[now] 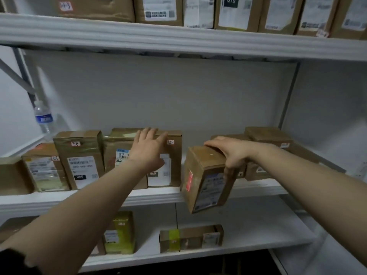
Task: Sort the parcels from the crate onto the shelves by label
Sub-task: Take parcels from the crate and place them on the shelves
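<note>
The right hand [228, 153] grips the parcel [206, 179] from above, tilted.

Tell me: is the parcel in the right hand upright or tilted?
Tilted. The right hand grips the cardboard parcel from above; its sides slant, and its lower end hangs before the middle shelf edge.

1. Water bottle [42, 116]: clear plastic, white cap, blue label band. Stood upright at the far left, close to the left wall.
2. Grey brace [17, 76]: metal bar, ran on a slant from the upper left down toward the bottle's cap.
3. Back wall [158, 92]: plain pale grey, lit unevenly, darker toward the top.
4. Right side wall [327, 108]: same pale grey.
5. Floor [198, 262]: dark strip at the near bottom edge; surface detail could not be made out.
</note>
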The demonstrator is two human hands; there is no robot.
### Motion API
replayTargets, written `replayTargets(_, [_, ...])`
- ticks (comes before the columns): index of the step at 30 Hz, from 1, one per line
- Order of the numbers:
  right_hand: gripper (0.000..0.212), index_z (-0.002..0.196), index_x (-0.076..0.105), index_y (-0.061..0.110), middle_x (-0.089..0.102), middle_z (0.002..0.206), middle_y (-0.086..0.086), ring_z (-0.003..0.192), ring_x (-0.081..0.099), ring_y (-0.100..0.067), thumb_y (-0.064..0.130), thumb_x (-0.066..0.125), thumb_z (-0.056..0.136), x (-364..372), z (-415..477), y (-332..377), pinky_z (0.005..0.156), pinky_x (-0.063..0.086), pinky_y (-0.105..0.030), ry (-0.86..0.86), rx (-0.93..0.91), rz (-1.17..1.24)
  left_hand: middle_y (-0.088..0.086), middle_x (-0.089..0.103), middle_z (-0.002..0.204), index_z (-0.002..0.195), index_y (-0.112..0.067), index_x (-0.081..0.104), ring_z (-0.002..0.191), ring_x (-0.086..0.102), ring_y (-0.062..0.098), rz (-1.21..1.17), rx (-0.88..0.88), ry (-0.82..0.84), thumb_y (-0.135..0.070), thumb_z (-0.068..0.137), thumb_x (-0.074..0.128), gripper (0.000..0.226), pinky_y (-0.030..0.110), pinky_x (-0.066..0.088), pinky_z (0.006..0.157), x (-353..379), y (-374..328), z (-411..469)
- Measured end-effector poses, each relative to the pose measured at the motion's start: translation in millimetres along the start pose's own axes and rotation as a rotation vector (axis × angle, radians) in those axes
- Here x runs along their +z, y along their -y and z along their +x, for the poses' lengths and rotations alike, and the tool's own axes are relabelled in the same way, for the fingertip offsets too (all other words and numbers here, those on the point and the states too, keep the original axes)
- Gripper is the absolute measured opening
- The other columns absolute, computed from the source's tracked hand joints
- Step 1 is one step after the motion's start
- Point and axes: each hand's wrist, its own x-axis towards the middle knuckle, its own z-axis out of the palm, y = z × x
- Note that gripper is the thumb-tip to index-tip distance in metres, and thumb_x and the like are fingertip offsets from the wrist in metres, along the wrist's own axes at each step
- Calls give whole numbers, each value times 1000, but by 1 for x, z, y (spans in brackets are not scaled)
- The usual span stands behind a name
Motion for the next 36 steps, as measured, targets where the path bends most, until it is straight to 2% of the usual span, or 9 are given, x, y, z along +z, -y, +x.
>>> replayTargets(4, [104, 147, 23, 28, 36, 137, 0, 128, 36, -23, 17, 85, 63, -5, 31, -18, 108, 36, -45, 67, -51, -11, 8, 0, 161, 153, -23, -4, 147, -6, 27, 75, 1, 69, -35, 82, 71, 104, 43, -5, 118, 9, -6, 33])
replayTargets(7, [104, 146, 24, 30, 36, 138, 0, 128, 37, -23, 12, 84, 63, -8, 48, -26, 106, 39, -45, 109, -69, 0, 8, 1, 161, 152, -23, -8, 148, -5, 27, 118, 17, 106, -37, 81, 72, 107, 44, -5, 119, 17, -6, 48])
replayTargets(12, [103, 146, 24, 26, 38, 140, 0, 128, 38, -22, 4, 82, 65, -12, 61, -29, 106, 38, -40, 161, -86, -11, 6, 21, 156, 152, -27, 7, 144, 18, 27, 129, 45, 36, -24, 85, 68, 91, 39, 10, 118, 27, -3, 52])
replayTargets(16, [101, 147, 25, 25, 38, 141, -1, 128, 38, -23, -1, 79, 66, -11, 71, -30, 106, 39, -43, 183, -82, 1, 6, 27, 152, 152, -28, 12, 141, 25, 28, 149, 73, -61, -16, 90, 60, 79, 38, 19, 116, 36, 2, 52])
replayTargets(20, [99, 145, 26, 24, 40, 137, -1, 126, 40, -22, -2, 78, 66, -7, 83, -30, 105, 40, -44, 186, -72, 1, 4, 30, 150, 151, -29, 10, 139, 28, 27, 163, 75, -80, -15, 91, 58, 78, 37, 25, 113, 39, 5, 57])
replayTargets(30, [100, 145, 26, 29, 37, 136, -2, 126, 38, -25, 7, 81, 64, -2, 103, -35, 105, 39, -48, 147, 5, -40, 3, 33, 148, 150, -32, 15, 137, 30, 27, 109, 63, -101, -13, 88, 61, 79, 39, 29, 112, 40, 6, 58])
replayTargets(36, [97, 146, 26, 26, 37, 134, -5, 124, 39, -26, 7, 79, 67, -3, 108, -33, 105, 38, -44, 131, 46, -46, 3, 33, 147, 150, -31, 14, 137, 29, 27, 113, 69, -104, -12, 87, 60, 81, 37, 27, 113, 39, 5, 55])
